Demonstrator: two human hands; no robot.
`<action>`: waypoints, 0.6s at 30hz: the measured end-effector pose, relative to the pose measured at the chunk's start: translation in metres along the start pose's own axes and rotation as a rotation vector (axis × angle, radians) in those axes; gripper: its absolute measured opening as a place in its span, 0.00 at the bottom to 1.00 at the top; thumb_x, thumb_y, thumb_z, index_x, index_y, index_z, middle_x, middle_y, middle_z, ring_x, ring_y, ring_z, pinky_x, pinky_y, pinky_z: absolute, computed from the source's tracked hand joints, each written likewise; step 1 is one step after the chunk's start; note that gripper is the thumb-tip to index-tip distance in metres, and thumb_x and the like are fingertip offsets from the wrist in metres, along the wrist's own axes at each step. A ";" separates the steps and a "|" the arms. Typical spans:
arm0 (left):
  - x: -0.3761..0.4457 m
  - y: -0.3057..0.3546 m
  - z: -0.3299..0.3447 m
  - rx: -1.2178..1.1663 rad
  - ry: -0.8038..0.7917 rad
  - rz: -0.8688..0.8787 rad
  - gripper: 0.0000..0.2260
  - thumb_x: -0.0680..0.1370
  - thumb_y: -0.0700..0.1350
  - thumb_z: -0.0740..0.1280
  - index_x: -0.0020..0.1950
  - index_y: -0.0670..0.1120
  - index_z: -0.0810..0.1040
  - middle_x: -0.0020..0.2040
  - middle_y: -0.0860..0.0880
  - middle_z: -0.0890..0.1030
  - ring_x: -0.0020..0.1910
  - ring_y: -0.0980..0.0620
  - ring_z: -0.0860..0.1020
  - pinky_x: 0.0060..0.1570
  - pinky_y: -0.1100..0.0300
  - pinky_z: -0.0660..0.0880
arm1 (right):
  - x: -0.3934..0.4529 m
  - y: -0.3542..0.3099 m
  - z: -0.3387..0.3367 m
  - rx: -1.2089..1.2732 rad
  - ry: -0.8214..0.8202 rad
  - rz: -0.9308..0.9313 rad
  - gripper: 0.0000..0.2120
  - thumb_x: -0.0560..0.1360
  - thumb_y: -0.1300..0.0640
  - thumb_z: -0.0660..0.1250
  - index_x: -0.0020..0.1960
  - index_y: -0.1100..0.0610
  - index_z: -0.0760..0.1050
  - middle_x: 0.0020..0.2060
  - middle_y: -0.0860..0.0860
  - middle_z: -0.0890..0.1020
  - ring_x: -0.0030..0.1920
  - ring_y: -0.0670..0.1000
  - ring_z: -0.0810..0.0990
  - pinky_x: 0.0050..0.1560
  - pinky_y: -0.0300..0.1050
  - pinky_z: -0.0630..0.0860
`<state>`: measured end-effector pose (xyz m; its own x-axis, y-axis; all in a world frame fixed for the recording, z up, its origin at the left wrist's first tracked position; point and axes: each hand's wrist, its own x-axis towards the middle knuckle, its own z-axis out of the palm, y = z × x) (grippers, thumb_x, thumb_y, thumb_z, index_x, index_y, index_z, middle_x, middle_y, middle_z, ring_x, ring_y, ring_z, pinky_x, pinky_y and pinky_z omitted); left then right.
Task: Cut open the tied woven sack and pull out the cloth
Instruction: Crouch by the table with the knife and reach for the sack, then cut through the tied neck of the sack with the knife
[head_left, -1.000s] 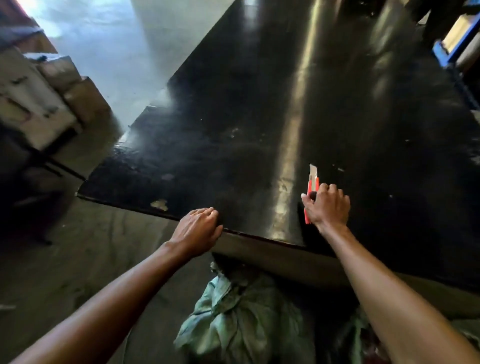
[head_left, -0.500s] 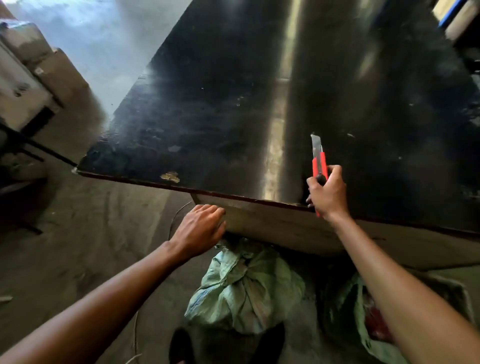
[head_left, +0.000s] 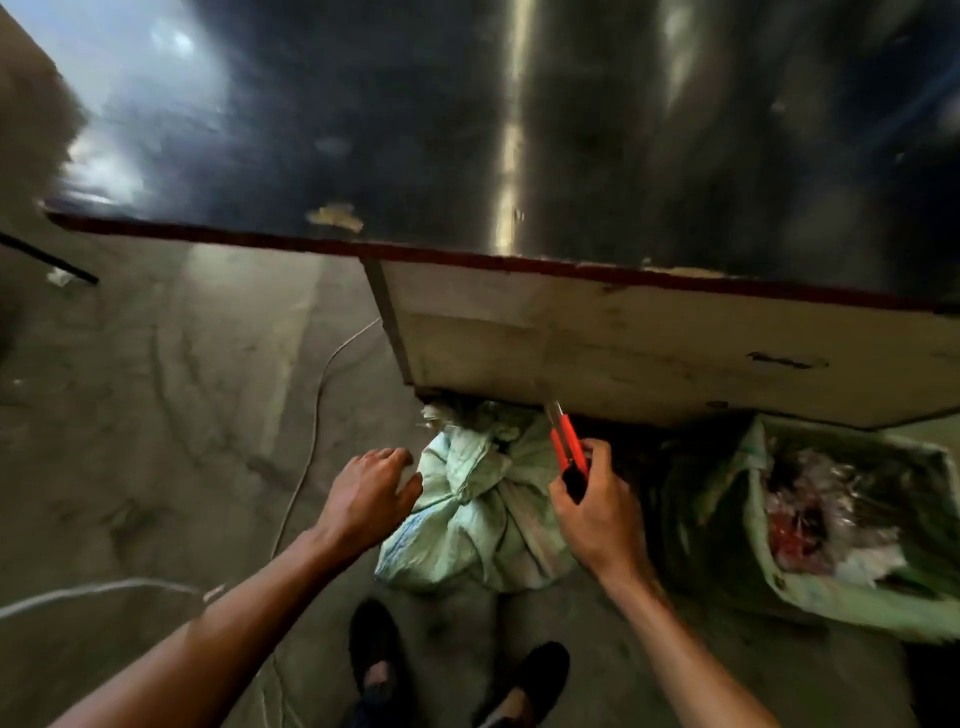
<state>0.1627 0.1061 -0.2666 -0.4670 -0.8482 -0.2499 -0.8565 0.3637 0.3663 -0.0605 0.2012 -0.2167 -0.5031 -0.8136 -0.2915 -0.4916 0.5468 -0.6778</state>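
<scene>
Woven sack (head_left: 478, 514) lying tied on floor under worktop (head_left: 649, 343) edge | left hand (head_left: 369, 499) hovering open beside it | right hand (head_left: 597, 514) gripping cutter (head_left: 569, 452) | soft, bulky; pinching the gathered neck looks best

You are looking at a dim scene: light is glaring in vertical streaks off the dark table top (head_left: 597, 130), motion blur is smearing the upper left, edges are bending outward, and deep shadow is swallowing the floor (head_left: 156, 415) under the table.
</scene>
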 end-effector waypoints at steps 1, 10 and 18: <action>0.006 -0.009 0.025 -0.010 -0.002 -0.020 0.16 0.75 0.53 0.59 0.51 0.43 0.79 0.50 0.44 0.84 0.49 0.42 0.80 0.46 0.52 0.75 | 0.006 0.019 0.015 -0.041 -0.021 0.016 0.16 0.72 0.58 0.67 0.58 0.57 0.70 0.47 0.57 0.82 0.49 0.61 0.80 0.38 0.46 0.66; 0.110 -0.075 0.269 -0.425 -0.011 -0.452 0.21 0.79 0.57 0.57 0.43 0.39 0.73 0.50 0.34 0.81 0.43 0.40 0.75 0.40 0.54 0.68 | 0.089 0.211 0.151 -0.075 0.085 0.060 0.14 0.75 0.57 0.64 0.60 0.53 0.68 0.39 0.52 0.77 0.36 0.53 0.77 0.32 0.43 0.67; 0.195 -0.097 0.372 -1.051 -0.119 -0.470 0.20 0.69 0.56 0.69 0.50 0.41 0.80 0.42 0.45 0.80 0.40 0.49 0.77 0.42 0.59 0.72 | 0.160 0.288 0.218 0.163 0.087 -0.119 0.11 0.73 0.60 0.66 0.53 0.49 0.70 0.43 0.55 0.80 0.34 0.53 0.79 0.34 0.50 0.77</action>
<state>0.0727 0.0484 -0.6846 -0.2167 -0.7527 -0.6217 -0.3716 -0.5253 0.7655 -0.1279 0.1855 -0.6061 -0.5116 -0.8463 -0.1485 -0.4330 0.4032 -0.8061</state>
